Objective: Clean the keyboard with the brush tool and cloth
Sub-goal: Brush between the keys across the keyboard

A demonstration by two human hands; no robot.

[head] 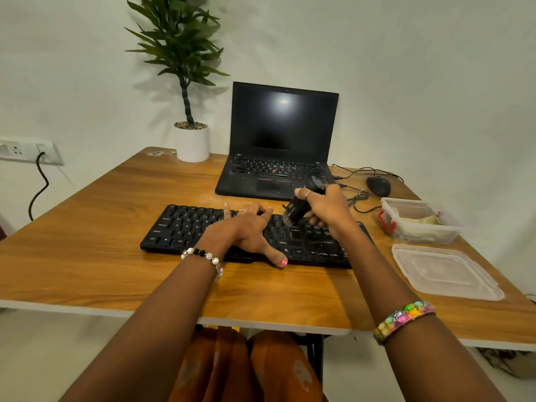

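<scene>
Pale plastered room, one wood-grain laminate counter [95,227] set against the wall.

Landmark: flat black external keyboard [179,230], lying across the near middle of the counter.

Nearest, left hand [246,230] lies flat on the keyboard's centre, fingers spread and straight, thumb reaching over its front edge. Grip not closed on anything; it looks to be steadying the board.

Just right of that, right hand [327,208] has its grip clamped round a small black brush tool [297,211], held tilted, bristle end down and touching or just above the keys of the keyboard's right half. Contact cannot be told for certain.

Right of the keyboard, near edge: clear flat plastic lid [443,271], lying loose. Behind it, a clear plastic box with red clip [420,224], open, something pale folded inside — possibly the cloth, cannot confirm.

Behind the keyboard: open black laptop [281,140], screen dark. To the laptop's right, black wired mouse [378,185] with cables. Far left of the keyboard, white pot with green leafy plant [191,140].

Judgement: brushing stage in hand, working the right side. Whether the left half has been brushed cannot be read from the keys. Wiping with cloth appears not yet started.
</scene>
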